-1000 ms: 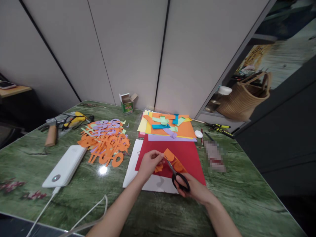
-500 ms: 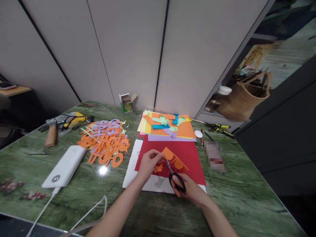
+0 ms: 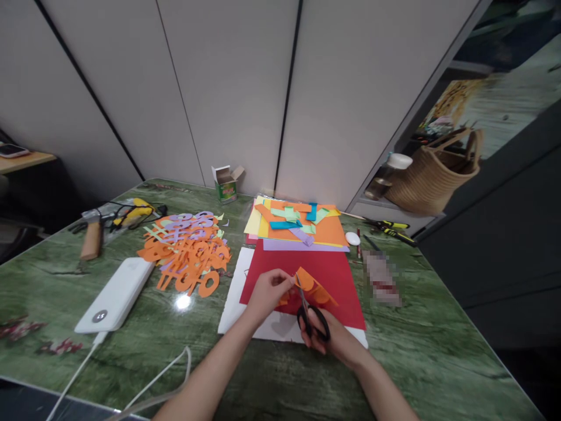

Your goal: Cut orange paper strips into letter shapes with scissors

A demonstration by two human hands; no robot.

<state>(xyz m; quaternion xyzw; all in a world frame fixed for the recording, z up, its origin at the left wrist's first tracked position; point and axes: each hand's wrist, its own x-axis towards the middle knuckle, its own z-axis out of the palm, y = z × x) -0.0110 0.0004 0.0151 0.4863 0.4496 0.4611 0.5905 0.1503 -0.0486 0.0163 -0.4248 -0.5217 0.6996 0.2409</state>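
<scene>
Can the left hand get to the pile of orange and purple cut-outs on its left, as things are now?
Probably yes, but not freely: the left hand is pinching the orange paper that the scissors cut. The green table between it and the cut-out pile looks bare.

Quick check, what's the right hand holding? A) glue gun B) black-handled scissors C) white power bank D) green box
B: the right hand grips the black-handled scissors, blades up into the orange paper piece that the left hand pinches over the red sheet; the white power bank lies apart on the table.
</scene>
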